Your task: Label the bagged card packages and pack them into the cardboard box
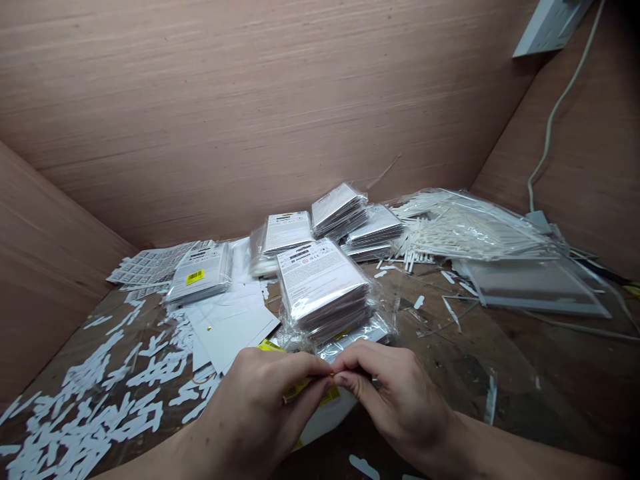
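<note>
My left hand (pixel 273 400) and my right hand (pixel 400 393) meet at the front centre, thumb and forefinger pinched together on each. What lies between the fingertips is too small to name; only a tiny orange-yellow speck shows there. Beneath the fingers are yellow printed labels (pixel 330 395) on a pale sheet (pixel 333 421), partly covered by my hands. Just beyond them stands a stack of white printed cards in clear plastic sleeves (pixel 323 280). Another sleeved stack (pixel 203 270), with a yellow barcode label on top, lies to the left.
More sleeved stacks (pixel 287 230) stand at the back. White cut-out scraps (pixel 85 393) litter the left of the table, near loose white cards (pixel 233 323). At right rest white sticks in a clear bag (pixel 465 223). A cable (pixel 549 127) hangs down the right wall.
</note>
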`<action>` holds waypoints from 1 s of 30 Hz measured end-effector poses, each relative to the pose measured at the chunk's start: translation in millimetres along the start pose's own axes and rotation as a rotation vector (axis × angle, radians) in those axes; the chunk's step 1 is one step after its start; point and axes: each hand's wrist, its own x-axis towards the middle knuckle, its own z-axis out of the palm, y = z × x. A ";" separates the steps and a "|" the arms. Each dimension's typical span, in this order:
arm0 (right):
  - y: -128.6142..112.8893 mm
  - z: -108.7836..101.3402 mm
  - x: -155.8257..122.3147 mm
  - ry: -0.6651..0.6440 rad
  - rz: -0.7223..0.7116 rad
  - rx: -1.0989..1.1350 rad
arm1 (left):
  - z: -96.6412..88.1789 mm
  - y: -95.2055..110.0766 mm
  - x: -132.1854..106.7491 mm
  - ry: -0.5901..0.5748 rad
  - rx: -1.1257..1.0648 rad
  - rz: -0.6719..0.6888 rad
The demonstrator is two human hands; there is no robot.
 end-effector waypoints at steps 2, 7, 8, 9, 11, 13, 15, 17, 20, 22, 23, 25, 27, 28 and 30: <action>-2.1 -0.9 2.0 -0.004 0.038 0.011 | 1.2 -2.1 -0.6 0.028 0.038 0.069; -7.0 -4.0 6.8 -0.029 0.154 0.062 | -4.0 -0.9 5.7 0.051 0.153 0.304; -7.6 -4.8 7.6 -0.036 0.179 0.076 | -5.6 0.2 7.6 0.042 0.190 0.351; -8.0 -5.6 8.4 -0.045 0.201 0.094 | -7.0 1.4 9.3 0.029 0.229 0.394; -8.0 -7.0 9.6 -0.070 0.238 0.142 | -8.3 4.3 11.1 0.000 0.291 0.458; -7.2 -8.1 10.8 -0.094 0.268 0.196 | -8.7 7.7 10.8 -0.006 0.291 0.476; -6.2 -9.0 12.3 -0.100 0.294 0.241 | -10.5 10.7 9.9 -0.018 0.221 0.437; -5.4 -9.8 14.2 -0.097 0.318 0.278 | -17.3 12.0 11.0 -0.073 0.129 0.352; -4.6 -10.4 16.5 -0.082 0.351 0.293 | -39.0 8.1 21.6 -0.161 -0.003 0.305; -4.2 -9.7 16.4 -0.073 0.368 0.273 | -57.8 1.5 35.2 -0.179 -0.064 0.326; -4.0 -9.0 15.8 -0.070 0.370 0.266 | -66.9 -2.7 43.4 -0.184 -0.075 0.333; -3.5 -7.1 13.9 -0.072 0.356 0.253 | -82.1 -12.7 61.3 -0.206 -0.038 0.328; -3.0 -5.0 11.9 -0.070 0.323 0.233 | -92.0 -23.6 80.4 -0.229 0.063 0.299; -2.7 -4.1 11.0 -0.067 0.304 0.219 | -95.0 -28.7 90.1 -0.248 0.119 0.283; -1.8 -2.7 9.7 -0.067 0.272 0.195 | -98.2 -36.4 109.6 -0.316 0.198 0.283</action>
